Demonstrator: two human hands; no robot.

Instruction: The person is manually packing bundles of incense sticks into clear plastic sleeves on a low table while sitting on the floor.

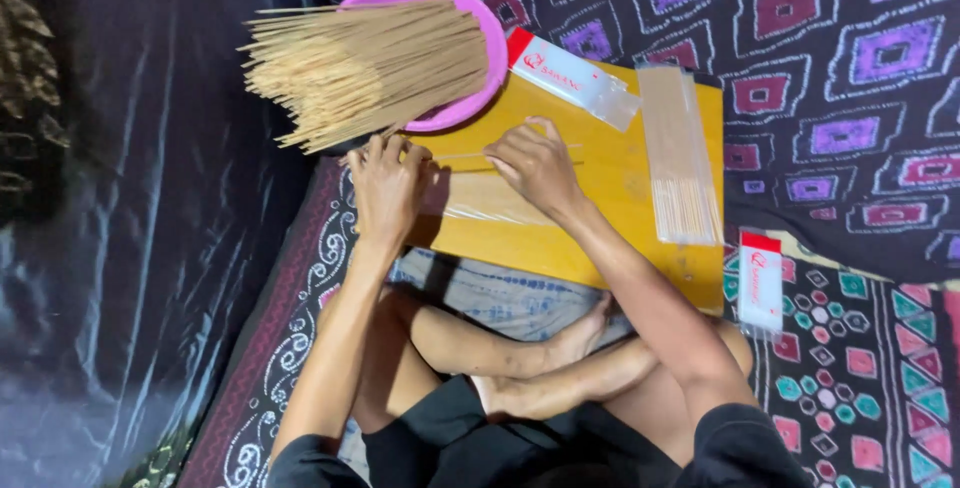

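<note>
Fingers of both hands pinch thin sticks over clear sleeve.

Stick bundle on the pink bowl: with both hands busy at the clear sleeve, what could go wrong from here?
The stick bundle overhangs the pink bowl on the far side, so a nudge from the left hand might tip or scatter it. The clear sleeve under both hands looks thin; the loose sticks the right hand pinches could snag it. The filled packet lies near the board edge and may slide off.
</note>
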